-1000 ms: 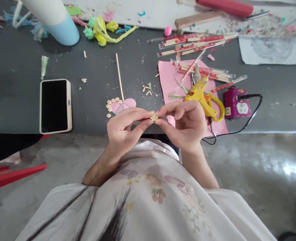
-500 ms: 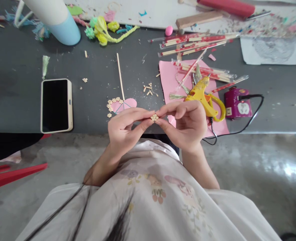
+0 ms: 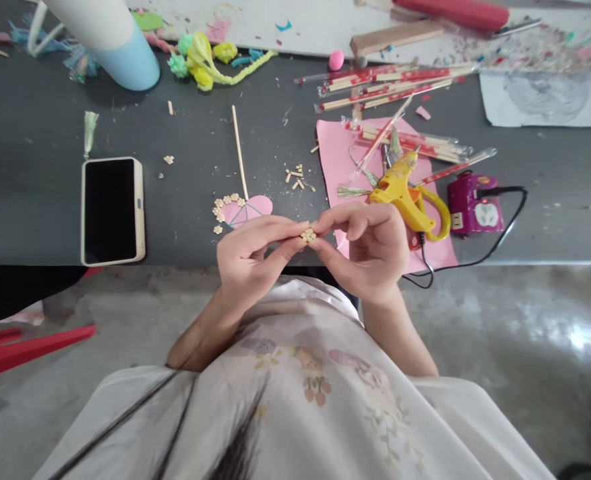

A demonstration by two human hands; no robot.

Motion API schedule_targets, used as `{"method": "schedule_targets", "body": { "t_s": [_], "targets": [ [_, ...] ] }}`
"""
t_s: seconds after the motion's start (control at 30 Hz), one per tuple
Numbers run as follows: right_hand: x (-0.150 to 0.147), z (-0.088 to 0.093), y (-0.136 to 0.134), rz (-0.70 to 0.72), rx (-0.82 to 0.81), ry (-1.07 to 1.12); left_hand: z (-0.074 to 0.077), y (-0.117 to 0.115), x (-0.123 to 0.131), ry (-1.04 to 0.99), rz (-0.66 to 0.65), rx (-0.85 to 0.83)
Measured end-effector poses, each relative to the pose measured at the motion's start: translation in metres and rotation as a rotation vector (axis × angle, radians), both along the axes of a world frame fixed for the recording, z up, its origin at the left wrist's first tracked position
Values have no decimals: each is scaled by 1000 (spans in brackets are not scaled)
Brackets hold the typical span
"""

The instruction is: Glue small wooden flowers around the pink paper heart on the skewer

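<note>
Small pale-wood flower-shaped cluster (image 3: 308,235) pinched from both sides

L hand (image 3: 248,257): thumb + index closed on the cluster's left side, tips gripping it. Other fingers mostly hidden behind; can't tell their curl. R hand (image 3: 370,250): thumb + index likewise closed on its right side; remaining fingers bent in toward palm. Cluster sits betw. the two sets of tips, in front of wearer, by near edge of dark-grey tabletop (image 3: 190,140) in this view.

Beyond L hand: pink heart-shaped card w/ thin dark lines (image 3: 259,204), lower part hidden by that hand. Pale flower-shaped clusters (image 3: 230,200) run along its left lobe; one loose pale flower cluster (image 3: 218,230) just beside, lower left. Thin pale wooden stick (image 3: 239,150) points away from card's top. Short cut pale-wood bits (image 3: 295,177) scattered betw. card & large pink sheet (image 3: 333,160).

R side: yellow glue gun w/ orange trigger (image 3: 398,187) lies on sheet, partly behind R hand; can't tell if touching. Purple box w/ black cable (image 3: 474,207) next to it. Clear-wrapped red-and-pale sticks (image 3: 385,90) heaped farther back, some over sheet.

L side: black-screened phone in cream case (image 3: 109,210), flat nr table edge; white-and-blue cylinder (image 3: 128,50) farther back, by yellow braided yarn (image 3: 203,63).
</note>
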State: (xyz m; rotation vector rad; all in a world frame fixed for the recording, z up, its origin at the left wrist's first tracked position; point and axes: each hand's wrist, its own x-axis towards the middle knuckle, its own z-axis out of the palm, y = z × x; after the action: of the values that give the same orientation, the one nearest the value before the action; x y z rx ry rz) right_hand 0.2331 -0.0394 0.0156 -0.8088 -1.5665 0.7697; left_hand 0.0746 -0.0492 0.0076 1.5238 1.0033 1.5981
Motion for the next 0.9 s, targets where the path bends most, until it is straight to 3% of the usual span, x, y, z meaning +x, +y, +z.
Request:
{"method": "schedule_targets", "body": {
  "t_s": [0.23, 0.43, 0.9],
  "targets": [
    [-1, -2, 1, 25, 5, 52, 2, 1, 0, -29, -49, -68],
    [0, -1, -1, 45, -13, 70, -1, -3, 3, -46, 1, -79],
    [3, 0, -2, 64, 33, 78, 1, -9, 0, 18, -11, 22]
  ]
}}
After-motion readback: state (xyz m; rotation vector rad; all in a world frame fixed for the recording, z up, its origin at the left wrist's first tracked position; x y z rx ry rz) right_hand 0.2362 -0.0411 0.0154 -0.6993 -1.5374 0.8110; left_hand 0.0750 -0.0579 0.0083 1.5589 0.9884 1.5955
